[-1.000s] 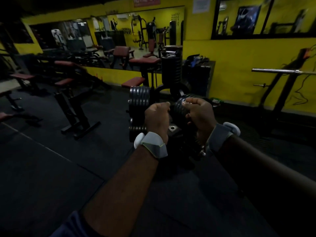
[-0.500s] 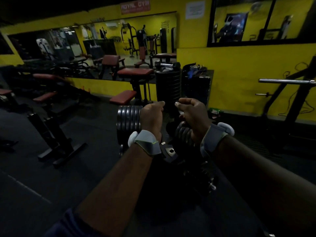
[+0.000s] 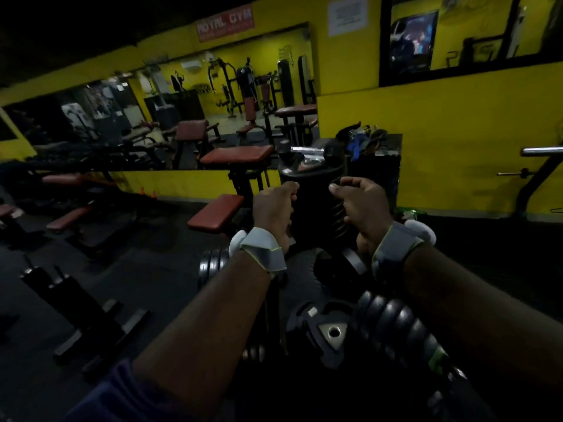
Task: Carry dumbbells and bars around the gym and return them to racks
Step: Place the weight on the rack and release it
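My left hand (image 3: 274, 208) and my right hand (image 3: 361, 205) are raised side by side in front of me, both curled into fists a short gap apart. No handle shows in either fist. Below my wrists lies a dark pile of weights. It includes black plates of a dumbbell (image 3: 213, 266) under my left wrist, a ribbed dumbbell (image 3: 396, 324) under my right forearm, and a plate (image 3: 332, 330) with a metal centre. More ribbed plates (image 3: 338, 213) show in the gap beside my right palm.
A black weight stack (image 3: 313, 175) with a chrome-handled dumbbell on top stands just beyond my hands. Red padded benches (image 3: 216, 213) sit to the left. A chrome bar (image 3: 542, 151) rests on a rack by the yellow wall at right. A low black frame (image 3: 76, 303) lies on the floor at left.
My view has tilted up and closer to the stack. The dumbbell plates that flanked my hands now sit lower, under my wrists. My fists have moved slightly apart.
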### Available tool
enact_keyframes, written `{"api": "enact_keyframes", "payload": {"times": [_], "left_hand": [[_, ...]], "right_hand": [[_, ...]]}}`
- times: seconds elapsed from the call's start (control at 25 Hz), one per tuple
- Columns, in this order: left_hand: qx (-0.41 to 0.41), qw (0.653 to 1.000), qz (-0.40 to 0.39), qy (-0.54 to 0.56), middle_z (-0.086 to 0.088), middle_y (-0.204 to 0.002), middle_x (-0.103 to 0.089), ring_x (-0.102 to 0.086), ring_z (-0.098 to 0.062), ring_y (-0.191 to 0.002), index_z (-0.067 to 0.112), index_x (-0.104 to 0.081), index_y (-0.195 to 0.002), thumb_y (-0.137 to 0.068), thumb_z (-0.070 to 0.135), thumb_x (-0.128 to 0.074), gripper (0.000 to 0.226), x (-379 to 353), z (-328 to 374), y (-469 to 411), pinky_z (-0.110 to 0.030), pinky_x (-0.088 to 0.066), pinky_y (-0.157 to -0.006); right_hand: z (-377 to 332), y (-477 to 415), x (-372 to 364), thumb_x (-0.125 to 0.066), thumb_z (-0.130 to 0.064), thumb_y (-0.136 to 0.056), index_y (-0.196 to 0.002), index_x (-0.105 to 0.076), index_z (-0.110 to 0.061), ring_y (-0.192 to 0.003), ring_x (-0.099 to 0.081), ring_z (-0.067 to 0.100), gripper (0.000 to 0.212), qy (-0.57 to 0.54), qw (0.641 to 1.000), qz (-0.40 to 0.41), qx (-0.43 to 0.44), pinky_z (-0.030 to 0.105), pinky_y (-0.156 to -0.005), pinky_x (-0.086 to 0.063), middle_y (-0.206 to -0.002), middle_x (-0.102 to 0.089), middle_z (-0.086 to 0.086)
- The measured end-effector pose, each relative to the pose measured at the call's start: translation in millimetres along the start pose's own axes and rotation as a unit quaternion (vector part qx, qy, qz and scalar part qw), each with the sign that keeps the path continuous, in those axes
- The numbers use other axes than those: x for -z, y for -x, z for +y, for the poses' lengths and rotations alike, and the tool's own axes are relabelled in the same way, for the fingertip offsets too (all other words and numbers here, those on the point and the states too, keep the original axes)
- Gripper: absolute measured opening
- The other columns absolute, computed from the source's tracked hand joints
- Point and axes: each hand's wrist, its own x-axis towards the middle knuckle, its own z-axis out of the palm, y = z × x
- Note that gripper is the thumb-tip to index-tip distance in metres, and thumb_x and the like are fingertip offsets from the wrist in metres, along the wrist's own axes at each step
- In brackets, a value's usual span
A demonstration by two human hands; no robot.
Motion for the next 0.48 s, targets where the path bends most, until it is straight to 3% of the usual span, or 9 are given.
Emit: {"api": "enact_keyframes", "payload": {"times": [0.12, 0.24, 0.32, 0.4, 0.48], "left_hand": [[-0.025, 0.999, 0.039, -0.024, -0.004, -0.073, -0.058, -0.051, -0.021, -0.062, 0.013, -0.066, -0.083, -0.082, 0.033, -0.071, 0.020, -29, 12, -85, -0.027, -0.040, -0.056], [-0.021, 0.996, 0.082, -0.027, -0.009, -0.077, -0.065, -0.061, -0.031, -0.074, 0.011, -0.072, -0.093, -0.066, 0.047, -0.074, 0.045, -49, 21, -152, -0.036, -0.047, -0.070], [-0.004, 0.996, 0.086, -0.029, -0.020, -0.094, -0.074, -0.069, -0.044, -0.087, 0.010, -0.075, -0.100, -0.056, 0.056, -0.074, 0.063, -62, 14, -211, -0.042, -0.054, -0.076], [0.016, 0.997, 0.071, -0.031, -0.017, -0.102, -0.077, -0.073, -0.042, -0.095, 0.015, -0.076, -0.099, -0.054, 0.058, -0.076, 0.063, -69, 3, -264, -0.055, -0.059, -0.092], [0.008, 0.999, 0.038, -0.029, -0.013, -0.104, -0.075, -0.072, -0.034, -0.094, 0.010, -0.074, -0.108, -0.064, 0.052, -0.075, 0.061, -80, -6, -312, -0.053, -0.058, -0.096]], "right_hand": [[-5, -91, -21, -0.082, -0.022, -0.086, -0.131, -0.059, -0.016, -0.086, -0.065, 0.009, 0.051, -0.026, 1.000, -0.004, 0.005, 0.019, -0.062, -0.050, -0.112, -0.068, 0.000], [-3, -162, -41, -0.088, -0.045, -0.058, -0.143, -0.050, -0.021, -0.108, -0.067, 0.019, 0.096, 0.004, 1.000, 0.022, 0.013, 0.037, -0.093, -0.058, -0.128, -0.064, 0.002], [1, -199, -52, -0.082, -0.057, -0.047, -0.148, -0.045, -0.028, -0.119, -0.064, 0.025, 0.112, 0.052, 0.998, 0.037, 0.003, 0.046, -0.104, -0.054, -0.139, -0.060, 0.004], [5, -218, -58, -0.084, -0.058, -0.059, -0.155, -0.036, -0.032, -0.133, -0.055, 0.031, 0.110, 0.147, 0.988, 0.041, 0.001, 0.047, -0.111, -0.047, -0.151, -0.051, 0.006], [10, -242, -59, -0.081, -0.056, -0.077, -0.161, -0.026, -0.033, -0.142, -0.044, 0.037, 0.102, 0.248, 0.967, 0.057, 0.003, 0.051, -0.115, -0.040, -0.159, -0.044, 0.006]]}}
